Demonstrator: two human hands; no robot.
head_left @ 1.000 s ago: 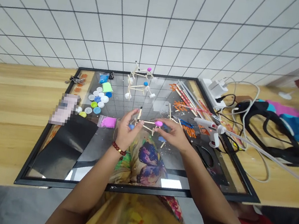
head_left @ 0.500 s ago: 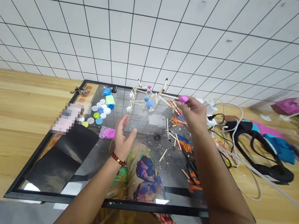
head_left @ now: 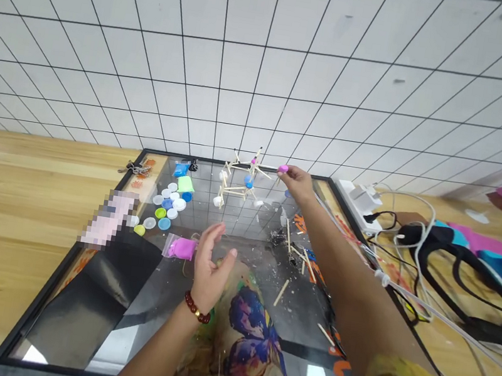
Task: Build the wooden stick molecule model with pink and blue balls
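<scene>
My right hand (head_left: 298,183) reaches to the far edge of the black-framed glass board (head_left: 77,262). Its fingers pinch a pink clay ball (head_left: 283,169) at the end of a wooden stick model (head_left: 254,166). That model is right next to two other stick-and-ball models (head_left: 232,188) standing at the back of the board. My left hand (head_left: 208,267) hovers over the middle of the board, fingers loosely spread and holding nothing. A bead bracelet is on its wrist. A bag of pink clay (head_left: 179,246) lies just left of it.
Several bottle caps (head_left: 165,206) and small clay bags lie at the board's left. Loose sticks (head_left: 282,291) and crumbs are scattered right of centre. A white power strip (head_left: 361,199), cables and a black strap (head_left: 466,273) lie on the wooden table at right. A tiled wall stands behind.
My right hand has carried the stick model from between both hands to the back of the board beside the other models. My left hand let go and stayed open over the middle.
</scene>
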